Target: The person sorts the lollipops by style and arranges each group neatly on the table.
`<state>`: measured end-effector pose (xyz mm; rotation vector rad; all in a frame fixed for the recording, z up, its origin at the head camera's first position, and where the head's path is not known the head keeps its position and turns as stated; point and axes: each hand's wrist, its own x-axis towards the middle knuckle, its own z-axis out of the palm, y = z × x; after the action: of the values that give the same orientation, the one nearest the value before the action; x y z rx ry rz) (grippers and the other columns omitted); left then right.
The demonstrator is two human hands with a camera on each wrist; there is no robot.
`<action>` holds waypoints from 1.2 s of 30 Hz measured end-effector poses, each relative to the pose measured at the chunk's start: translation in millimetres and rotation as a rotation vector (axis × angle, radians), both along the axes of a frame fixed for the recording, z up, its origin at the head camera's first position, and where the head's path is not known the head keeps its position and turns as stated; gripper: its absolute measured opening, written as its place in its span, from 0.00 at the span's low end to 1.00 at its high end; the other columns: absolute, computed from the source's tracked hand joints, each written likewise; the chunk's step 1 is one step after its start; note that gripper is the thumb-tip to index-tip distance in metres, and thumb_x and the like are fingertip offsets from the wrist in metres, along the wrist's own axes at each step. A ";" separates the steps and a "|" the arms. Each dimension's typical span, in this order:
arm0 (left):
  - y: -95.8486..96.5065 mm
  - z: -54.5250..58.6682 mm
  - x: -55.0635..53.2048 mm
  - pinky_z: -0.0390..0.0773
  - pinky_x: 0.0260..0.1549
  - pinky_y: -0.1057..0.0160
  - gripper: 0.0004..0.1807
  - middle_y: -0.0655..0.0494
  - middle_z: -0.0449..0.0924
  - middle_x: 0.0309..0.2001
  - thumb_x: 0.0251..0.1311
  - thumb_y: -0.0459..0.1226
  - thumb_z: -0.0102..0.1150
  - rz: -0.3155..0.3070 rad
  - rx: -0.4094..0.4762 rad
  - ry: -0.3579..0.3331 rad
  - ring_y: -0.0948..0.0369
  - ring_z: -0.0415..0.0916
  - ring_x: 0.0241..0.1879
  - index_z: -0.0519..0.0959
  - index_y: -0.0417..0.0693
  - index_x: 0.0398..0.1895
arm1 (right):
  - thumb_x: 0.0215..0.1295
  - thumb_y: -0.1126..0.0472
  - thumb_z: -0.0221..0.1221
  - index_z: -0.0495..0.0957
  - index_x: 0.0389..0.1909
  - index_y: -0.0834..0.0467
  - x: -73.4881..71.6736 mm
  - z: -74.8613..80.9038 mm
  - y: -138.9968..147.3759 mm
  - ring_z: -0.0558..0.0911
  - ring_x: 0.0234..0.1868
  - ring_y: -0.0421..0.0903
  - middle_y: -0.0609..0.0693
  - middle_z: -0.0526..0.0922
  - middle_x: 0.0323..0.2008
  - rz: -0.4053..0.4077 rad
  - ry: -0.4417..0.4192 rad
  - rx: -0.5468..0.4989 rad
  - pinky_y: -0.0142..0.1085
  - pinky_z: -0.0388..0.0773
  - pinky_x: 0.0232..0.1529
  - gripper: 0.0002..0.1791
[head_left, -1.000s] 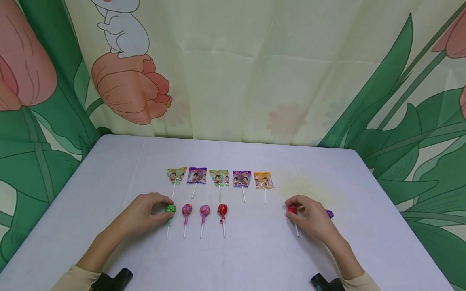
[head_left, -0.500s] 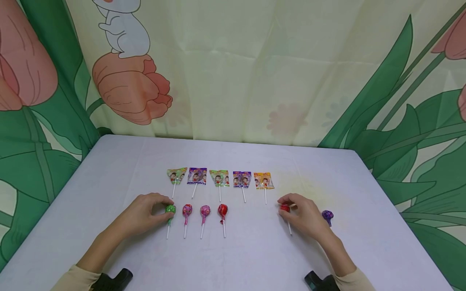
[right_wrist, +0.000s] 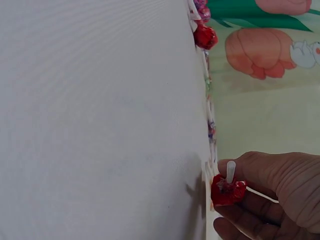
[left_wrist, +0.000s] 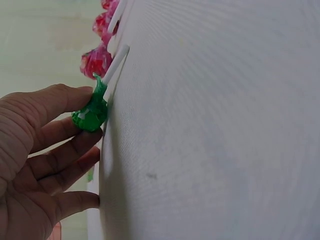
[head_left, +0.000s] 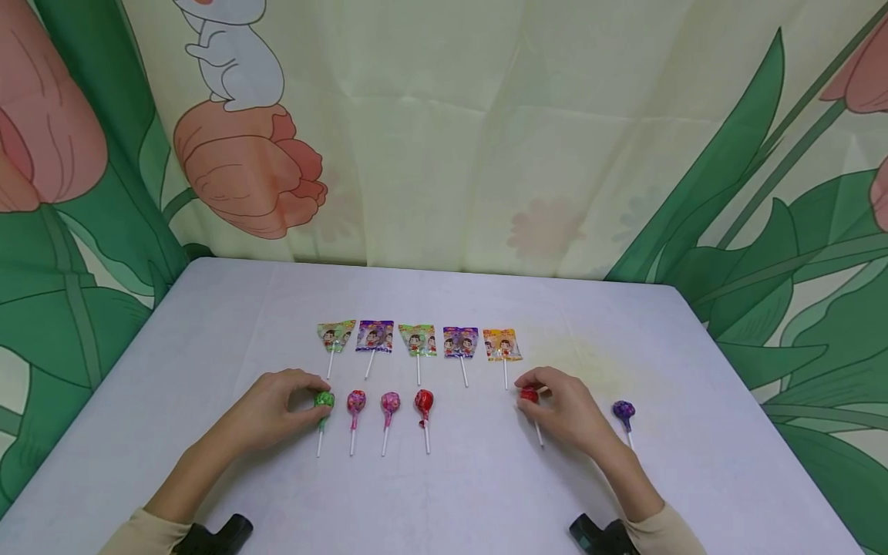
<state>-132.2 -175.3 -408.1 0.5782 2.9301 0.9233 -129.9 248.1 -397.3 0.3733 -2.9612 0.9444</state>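
My left hand [head_left: 280, 408] pinches the wrapped ball of a green lollipop [left_wrist: 90, 116] between thumb and fingers, at the left end of the near row. To its right lie two pink lollipops [head_left: 357, 401] [head_left: 391, 402] and a red lollipop [head_left: 424, 401], sticks toward me. Off to the right of that row, my right hand [head_left: 569, 412] pinches a second red lollipop [right_wrist: 227, 191] by its ball, its white stick slanting toward me. A purple lollipop [head_left: 623, 410] lies on the cloth to the right of the right hand.
Behind the near row is a row of several flat-bagged lollipops, from a green one [head_left: 336, 335] to an orange one [head_left: 502, 344]. A white cloth covers the table [head_left: 416, 509]. A printed curtain [head_left: 444, 139] hangs behind its far edge.
My right hand has slid left with the red lollipop, away from the purple lollipop, which now shows fully. My left hand has stayed on the green lollipop.
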 end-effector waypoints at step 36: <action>0.3 0.5 0.7 0.78 0.56 0.40 0.15 0.55 0.87 0.44 0.54 0.39 0.77 -0.002 -0.003 -0.001 0.49 0.82 0.52 0.87 0.46 0.44 | 0.61 0.68 0.70 0.84 0.44 0.58 -7.6 -0.9 -43.1 0.82 0.42 0.42 0.46 0.85 0.41 0.137 0.006 -0.041 0.46 0.84 0.51 0.12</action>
<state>-131.5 -175.0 -407.6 0.5799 2.9288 0.9180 -137.5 204.9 -398.3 0.5828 -2.9367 1.0129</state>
